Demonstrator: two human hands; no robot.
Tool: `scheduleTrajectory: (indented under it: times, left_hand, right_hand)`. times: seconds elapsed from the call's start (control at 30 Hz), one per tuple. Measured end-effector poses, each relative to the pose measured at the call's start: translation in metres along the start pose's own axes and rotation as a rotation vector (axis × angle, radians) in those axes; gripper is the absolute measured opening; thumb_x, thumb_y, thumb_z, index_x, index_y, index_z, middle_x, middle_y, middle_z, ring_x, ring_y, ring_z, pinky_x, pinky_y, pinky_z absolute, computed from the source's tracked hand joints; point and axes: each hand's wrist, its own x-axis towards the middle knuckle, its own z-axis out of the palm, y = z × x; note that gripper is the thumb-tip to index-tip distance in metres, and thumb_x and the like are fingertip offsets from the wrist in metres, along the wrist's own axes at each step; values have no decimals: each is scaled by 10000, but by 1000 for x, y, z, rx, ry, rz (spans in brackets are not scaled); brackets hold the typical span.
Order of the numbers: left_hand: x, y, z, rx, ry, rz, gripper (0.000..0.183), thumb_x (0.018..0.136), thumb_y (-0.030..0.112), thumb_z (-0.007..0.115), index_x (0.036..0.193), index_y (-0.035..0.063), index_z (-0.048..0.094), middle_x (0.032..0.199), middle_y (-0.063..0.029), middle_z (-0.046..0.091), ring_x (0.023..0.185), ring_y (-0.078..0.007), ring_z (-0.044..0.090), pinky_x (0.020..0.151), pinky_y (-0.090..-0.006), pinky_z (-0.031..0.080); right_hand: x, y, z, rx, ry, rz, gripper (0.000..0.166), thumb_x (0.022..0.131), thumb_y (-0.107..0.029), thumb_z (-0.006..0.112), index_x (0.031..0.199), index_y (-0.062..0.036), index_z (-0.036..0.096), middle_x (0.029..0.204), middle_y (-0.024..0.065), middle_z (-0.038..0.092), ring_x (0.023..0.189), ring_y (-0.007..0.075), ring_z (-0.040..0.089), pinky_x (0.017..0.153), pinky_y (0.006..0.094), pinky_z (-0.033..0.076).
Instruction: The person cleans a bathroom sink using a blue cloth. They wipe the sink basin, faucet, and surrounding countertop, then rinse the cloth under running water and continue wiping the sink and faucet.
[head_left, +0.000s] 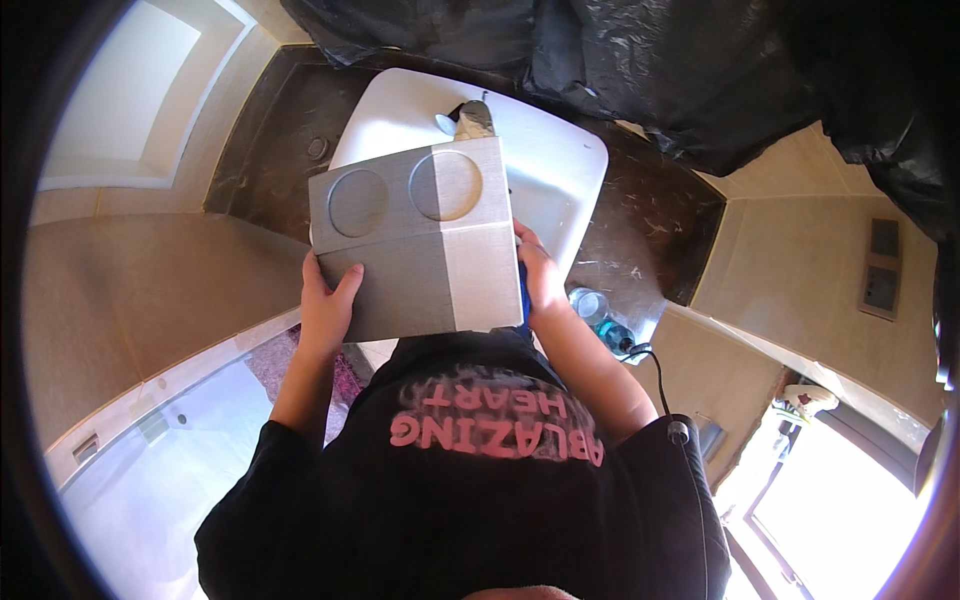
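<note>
A grey, brushed-metal-look box or panel with two round recesses near its far edge is held up between both hands. My left hand grips its left side, thumb on the upper face. At the right side, my right hand holds the edge, its fingers partly hidden behind it. Something blue shows beside my right hand, mostly covered. Behind the grey item is a white washbasin, its near part hidden, with a metal faucet at the far side.
A dark marble-look counter surrounds the basin. A clear container and a teal bottle stand right of my right forearm. Black plastic sheeting hangs beyond the basin. A bathtub lies at lower left, and wall sockets are at right.
</note>
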Motion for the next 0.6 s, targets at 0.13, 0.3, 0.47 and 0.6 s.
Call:
scheduleTrajectory:
  times: [0.13,0.3,0.47,0.6]
  left_hand:
    - [-18,21,46,-72,-100,78,585,862,112,646,1346,-40,354,1263,-149,507,1140,-200,501,969,-320,399]
    - [-29,42,114,-119,-255,179,630,849,51,647,1370,-44,307,1275,-138,489,1144,-197,498,979,-321,396]
    - [-23,45,186,-108,-342,233,682,846,120,684,1375,-45,286,1245,-155,487,1127,-213,507,951,-327,420]
    - [-28,62,236,-121,-457,255,713,842,156,696,1378,-47,272,1249,-173,469,1124,-229,507,947,-341,425]
  right_hand:
    - [-22,-33,-36,17,26,-55,579,830,-79,372,1401,13,334,1183,181,563,1068,259,551,918,340,449]
    - [-43,-67,-99,-46,96,-188,540,842,-138,369,1353,30,408,1200,173,560,1096,252,538,954,333,425]
    - [-67,-103,-152,-40,190,-324,500,857,-160,371,1308,37,460,1187,158,573,1078,230,548,926,326,432]
    - [-85,-119,-209,21,182,-421,461,898,-213,411,1276,36,498,1138,128,604,1039,212,571,905,320,446]
